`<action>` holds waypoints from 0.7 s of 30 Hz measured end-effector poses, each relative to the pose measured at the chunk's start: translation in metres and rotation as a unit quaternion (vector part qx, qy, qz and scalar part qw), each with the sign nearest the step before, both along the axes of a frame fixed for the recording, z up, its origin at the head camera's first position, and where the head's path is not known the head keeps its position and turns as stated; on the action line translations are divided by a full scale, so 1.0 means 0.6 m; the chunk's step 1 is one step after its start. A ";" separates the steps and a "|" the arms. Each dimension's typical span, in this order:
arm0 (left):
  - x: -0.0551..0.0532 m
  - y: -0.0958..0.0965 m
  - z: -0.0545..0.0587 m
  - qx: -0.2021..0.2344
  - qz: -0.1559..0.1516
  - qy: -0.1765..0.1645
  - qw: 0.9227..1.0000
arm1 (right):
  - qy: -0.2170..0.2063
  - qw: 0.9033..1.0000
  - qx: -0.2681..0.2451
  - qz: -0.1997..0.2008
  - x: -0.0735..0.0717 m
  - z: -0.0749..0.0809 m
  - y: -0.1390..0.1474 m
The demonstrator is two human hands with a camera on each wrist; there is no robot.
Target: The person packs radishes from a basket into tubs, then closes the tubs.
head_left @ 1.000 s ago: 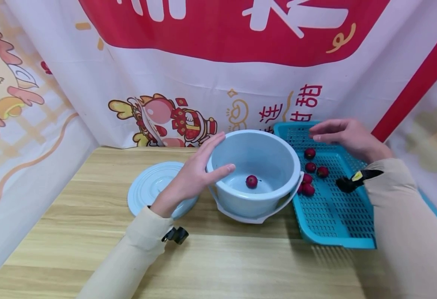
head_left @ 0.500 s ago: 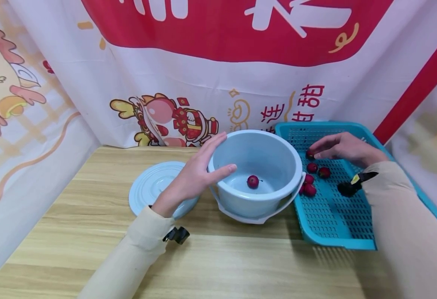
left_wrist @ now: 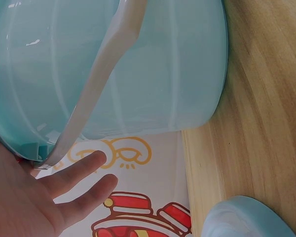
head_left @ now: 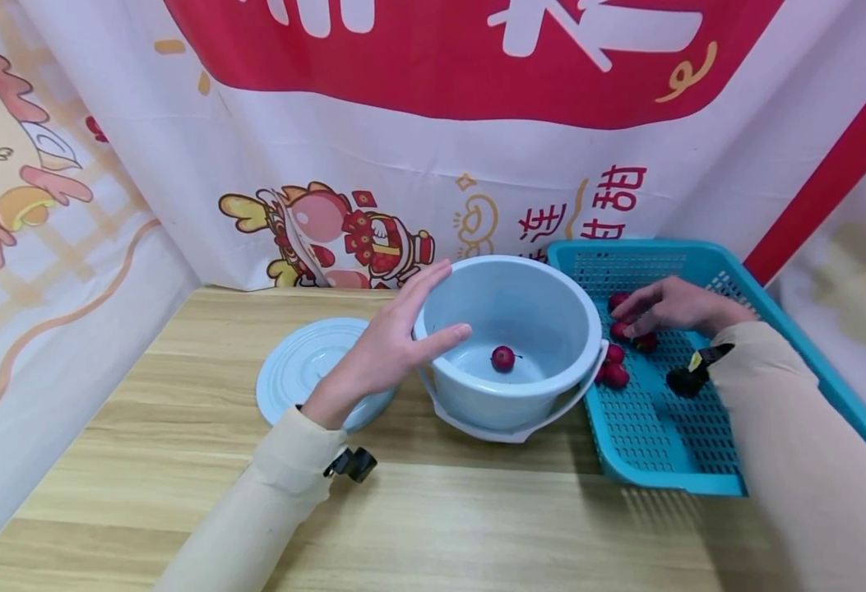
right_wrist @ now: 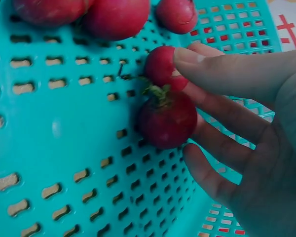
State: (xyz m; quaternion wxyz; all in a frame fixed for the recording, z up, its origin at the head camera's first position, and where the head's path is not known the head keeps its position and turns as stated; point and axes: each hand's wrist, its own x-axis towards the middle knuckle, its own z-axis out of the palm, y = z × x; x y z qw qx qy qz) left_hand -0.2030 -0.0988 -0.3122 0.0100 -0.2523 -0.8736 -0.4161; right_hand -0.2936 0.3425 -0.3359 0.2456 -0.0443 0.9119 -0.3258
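A light blue bucket stands upright with one red radish on its floor. My left hand rests on the bucket's left rim, its thumb over the opening and its fingers fairly straight, as the left wrist view also shows. Inside the teal basket, my right hand pinches a radish between thumb and fingers. Against that one lies a darker radish with a green stem, close to the fingers. Several other radishes lie along the basket's left side.
A round light blue lid lies on the wooden table, left of the bucket and partly behind my left arm. The bucket's white handle hangs down in front. A printed cloth hangs behind the table.
My right hand has lowered into the basket and moved toward me, past the rearmost radish, onto one of the middle radishes. My left hand has stayed on the bucket's rim.
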 end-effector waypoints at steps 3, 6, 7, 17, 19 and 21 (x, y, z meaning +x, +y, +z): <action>0.000 0.000 0.001 -0.001 0.000 0.002 1.000 | -0.003 1.000 0.008 0.006 0.000 -0.002 -0.002; 0.000 0.001 0.002 -0.002 0.000 0.004 1.000 | 0.001 1.000 0.018 0.009 -0.001 -0.002 -0.004; 0.000 0.001 0.002 -0.002 -0.001 0.005 1.000 | 0.004 1.000 0.022 0.010 -0.001 -0.002 -0.006; -0.001 0.000 -0.001 -0.001 0.000 0.005 1.000 | 0.024 0.997 0.063 0.037 -0.004 0.001 -0.013; -0.001 -0.001 -0.001 -0.001 0.000 0.004 1.000 | 0.027 0.997 0.067 0.037 -0.004 0.002 -0.014; -0.001 -0.001 -0.001 -0.001 0.000 0.004 1.000 | 0.034 0.996 0.069 0.035 -0.003 0.003 -0.016</action>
